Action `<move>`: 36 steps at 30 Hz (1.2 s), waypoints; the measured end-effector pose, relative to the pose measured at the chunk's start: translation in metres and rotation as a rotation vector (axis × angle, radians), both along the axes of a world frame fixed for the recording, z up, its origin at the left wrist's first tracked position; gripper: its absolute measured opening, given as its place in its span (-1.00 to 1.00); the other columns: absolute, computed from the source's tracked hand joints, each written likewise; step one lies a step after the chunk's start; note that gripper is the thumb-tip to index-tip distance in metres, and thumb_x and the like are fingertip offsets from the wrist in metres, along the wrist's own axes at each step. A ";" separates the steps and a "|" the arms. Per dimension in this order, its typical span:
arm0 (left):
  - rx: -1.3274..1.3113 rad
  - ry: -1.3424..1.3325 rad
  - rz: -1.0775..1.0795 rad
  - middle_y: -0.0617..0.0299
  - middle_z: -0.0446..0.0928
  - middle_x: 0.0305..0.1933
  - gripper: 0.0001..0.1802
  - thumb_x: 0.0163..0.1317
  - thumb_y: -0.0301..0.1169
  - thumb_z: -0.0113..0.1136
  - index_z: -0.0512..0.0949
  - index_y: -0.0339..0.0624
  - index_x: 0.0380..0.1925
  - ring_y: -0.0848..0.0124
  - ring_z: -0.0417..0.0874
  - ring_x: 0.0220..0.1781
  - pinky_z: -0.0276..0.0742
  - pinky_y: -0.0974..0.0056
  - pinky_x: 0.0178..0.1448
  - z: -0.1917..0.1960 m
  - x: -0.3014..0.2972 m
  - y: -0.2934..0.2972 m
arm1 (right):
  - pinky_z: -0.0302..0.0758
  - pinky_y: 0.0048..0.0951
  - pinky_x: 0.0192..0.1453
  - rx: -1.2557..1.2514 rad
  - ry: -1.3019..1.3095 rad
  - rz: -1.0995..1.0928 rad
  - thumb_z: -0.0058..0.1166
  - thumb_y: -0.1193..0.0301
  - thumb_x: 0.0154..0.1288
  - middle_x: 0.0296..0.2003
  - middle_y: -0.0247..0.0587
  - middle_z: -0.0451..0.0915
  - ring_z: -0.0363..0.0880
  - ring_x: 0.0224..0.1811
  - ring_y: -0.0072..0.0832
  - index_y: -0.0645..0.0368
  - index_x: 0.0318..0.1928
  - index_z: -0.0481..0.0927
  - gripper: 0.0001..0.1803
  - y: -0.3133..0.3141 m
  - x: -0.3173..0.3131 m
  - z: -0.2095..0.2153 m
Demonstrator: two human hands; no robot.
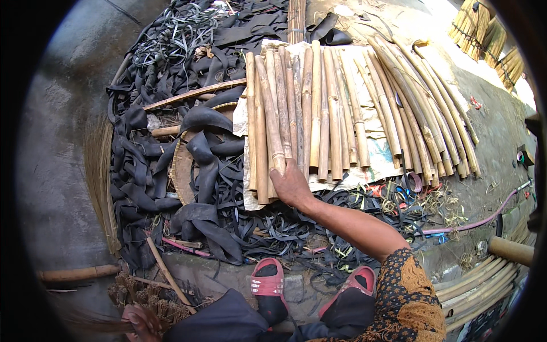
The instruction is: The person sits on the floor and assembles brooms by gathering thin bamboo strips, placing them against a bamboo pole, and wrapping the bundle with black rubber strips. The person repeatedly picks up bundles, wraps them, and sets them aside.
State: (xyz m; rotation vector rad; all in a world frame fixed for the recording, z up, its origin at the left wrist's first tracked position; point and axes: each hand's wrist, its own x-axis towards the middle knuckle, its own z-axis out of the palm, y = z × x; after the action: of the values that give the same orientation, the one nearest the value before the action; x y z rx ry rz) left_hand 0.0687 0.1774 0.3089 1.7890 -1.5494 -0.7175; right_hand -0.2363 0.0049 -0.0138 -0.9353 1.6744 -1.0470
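Observation:
My right hand is closed round the lower end of a bamboo pole, which slants over its neighbours. That pole belongs to a row of cut bamboo poles lying side by side on a pale sheet. At the lower left edge, my left hand shows only in part and looks curled. A blurred bundle of thin brown sticks runs into it from the left. More stick ends bunch up just above this hand.
Black rubber strips lie heaped left of the poles, with a round woven tray among them. Curved bamboo poles lie at lower right, near a pink hose. My feet wear red sandals. Bundled sticks stand at far right.

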 end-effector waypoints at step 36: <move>0.025 0.166 -0.072 0.36 0.28 -0.52 -0.60 0.59 -0.08 0.05 0.32 0.00 -0.42 0.57 0.24 -0.56 0.16 0.41 -0.49 -0.040 -0.049 -0.064 | 0.49 0.04 0.33 0.632 0.582 -0.396 0.13 0.28 0.33 0.19 0.11 0.51 0.49 0.30 0.03 0.22 0.19 0.57 -0.54 0.107 -0.250 -0.160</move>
State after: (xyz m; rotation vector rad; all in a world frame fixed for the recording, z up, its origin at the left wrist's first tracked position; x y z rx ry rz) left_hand 0.0195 0.1133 0.2686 1.6536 -1.5057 -0.9004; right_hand -0.4860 0.1115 -0.1742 -0.5099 2.5448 -0.4154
